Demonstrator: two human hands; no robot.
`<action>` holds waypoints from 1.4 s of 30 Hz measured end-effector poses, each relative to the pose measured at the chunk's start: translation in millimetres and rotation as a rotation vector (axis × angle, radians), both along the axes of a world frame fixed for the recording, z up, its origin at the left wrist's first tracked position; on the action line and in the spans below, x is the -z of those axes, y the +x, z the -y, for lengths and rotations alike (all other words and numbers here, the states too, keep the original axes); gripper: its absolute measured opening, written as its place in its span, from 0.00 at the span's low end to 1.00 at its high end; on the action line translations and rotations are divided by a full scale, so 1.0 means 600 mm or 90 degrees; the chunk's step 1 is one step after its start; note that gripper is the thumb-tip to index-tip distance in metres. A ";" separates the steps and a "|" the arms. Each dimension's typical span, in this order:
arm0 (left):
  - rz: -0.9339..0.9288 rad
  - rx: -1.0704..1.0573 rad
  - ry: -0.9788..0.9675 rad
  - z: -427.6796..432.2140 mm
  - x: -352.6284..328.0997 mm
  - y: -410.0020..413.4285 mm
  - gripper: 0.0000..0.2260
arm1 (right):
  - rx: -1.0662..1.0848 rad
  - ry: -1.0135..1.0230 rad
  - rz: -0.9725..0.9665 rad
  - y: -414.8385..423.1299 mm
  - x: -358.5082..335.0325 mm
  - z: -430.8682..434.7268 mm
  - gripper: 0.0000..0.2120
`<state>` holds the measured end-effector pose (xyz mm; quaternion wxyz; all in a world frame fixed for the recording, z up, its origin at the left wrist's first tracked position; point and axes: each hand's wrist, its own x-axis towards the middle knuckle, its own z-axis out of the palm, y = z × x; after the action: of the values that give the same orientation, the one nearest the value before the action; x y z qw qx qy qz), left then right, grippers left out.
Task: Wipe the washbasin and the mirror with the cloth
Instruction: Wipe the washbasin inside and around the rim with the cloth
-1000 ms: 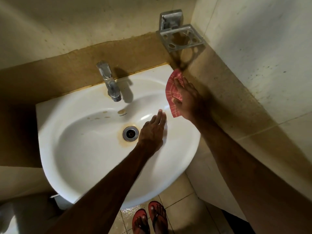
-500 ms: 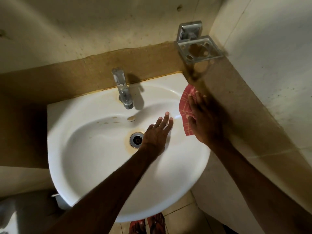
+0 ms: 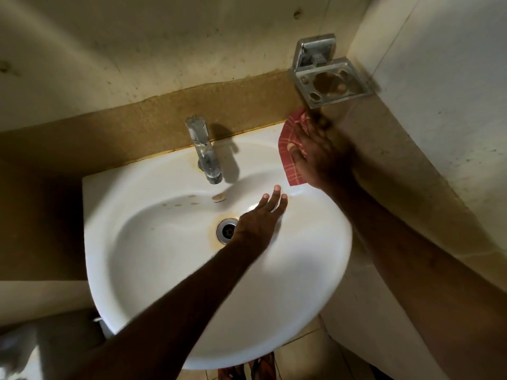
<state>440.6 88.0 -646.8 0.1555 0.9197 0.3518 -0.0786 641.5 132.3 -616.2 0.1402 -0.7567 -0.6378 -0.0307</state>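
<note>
The white washbasin (image 3: 170,270) fills the middle of the head view, with a rust-stained drain (image 3: 226,231) at its bottom. My right hand (image 3: 319,157) presses a red checked cloth (image 3: 288,144) flat against the basin's back right rim, close to the wall corner. My left hand (image 3: 260,219) lies flat inside the bowl just right of the drain, fingers spread, holding nothing. No mirror is in view.
A chrome tap (image 3: 204,152) stands at the back middle of the basin. A metal holder (image 3: 329,78) juts from the wall right above the cloth. Tiled walls close in behind and on the right. The floor and sandals (image 3: 247,371) show below.
My right hand has slid the cloth along the right rim toward the back corner under the holder. The left hand has stayed by the drain. The view has tilted up a little.
</note>
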 end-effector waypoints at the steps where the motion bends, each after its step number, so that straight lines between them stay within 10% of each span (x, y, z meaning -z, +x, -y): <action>1: 0.000 -0.002 0.002 0.000 0.001 0.001 0.37 | 0.001 0.006 0.014 0.000 -0.001 0.003 0.29; 12: 0.000 -0.009 0.019 -0.002 0.006 -0.002 0.33 | -0.078 0.241 0.095 0.003 0.032 0.084 0.21; 36: -0.014 -0.006 -0.004 -0.010 0.005 0.003 0.31 | 0.018 0.078 0.014 -0.058 0.014 -0.011 0.25; 42: -0.006 -0.007 0.005 -0.012 0.012 0.002 0.32 | -0.088 0.210 0.051 -0.038 0.034 0.032 0.20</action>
<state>441.8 95.1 -654.0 0.1507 0.9180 0.3580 -0.0804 618.8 113.3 -636.3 0.2387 -0.6760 -0.6798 -0.1549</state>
